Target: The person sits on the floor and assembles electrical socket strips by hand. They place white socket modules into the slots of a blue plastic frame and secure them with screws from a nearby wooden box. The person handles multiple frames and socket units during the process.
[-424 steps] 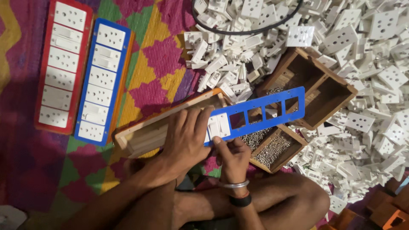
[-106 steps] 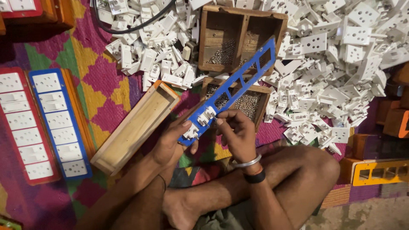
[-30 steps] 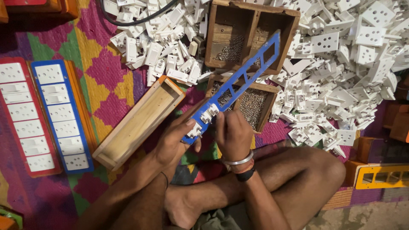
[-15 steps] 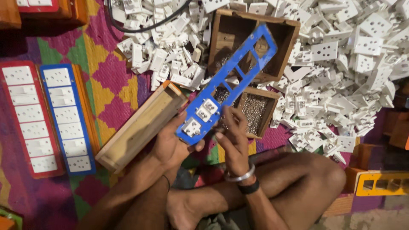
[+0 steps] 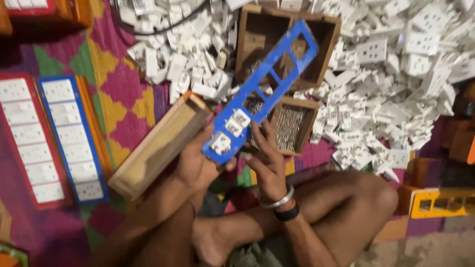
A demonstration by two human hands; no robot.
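Hundreds of white socket modules (image 5: 396,84) lie heaped over the upper right of the patterned mat (image 5: 118,99), with a smaller spill of them at the top centre beside a black cable (image 5: 163,27). Next in size, the person's bare crossed legs (image 5: 297,222) fill the bottom of the view. Along the left edge two long filled panels lie side by side: a red frame (image 5: 20,143) and a blue-edged frame (image 5: 71,138), each lined with white modules. A long open wooden box (image 5: 158,146) lies slantwise between those panels and the hands. Above it a wooden compartment tray (image 5: 257,34) sits among the heap, and just below that a smaller wooden box holding small metal screws (image 5: 289,126). An orange and yellow frame (image 5: 435,205) lies at the right edge.

Held up in the middle is a long blue strip frame (image 5: 269,81), tilted from lower left to upper right over the wooden boxes; its upper openings are empty, and two white modules (image 5: 228,133) sit in its lower end. The left hand (image 5: 195,165) grips that lower end from beneath, fingers curled round the edge. The right hand (image 5: 267,158), wearing a metal bangle (image 5: 277,201) and a dark band at the wrist, has its fingers partly spread and raised against the frame's lower edge just beside the seated modules, fingertips touching it.
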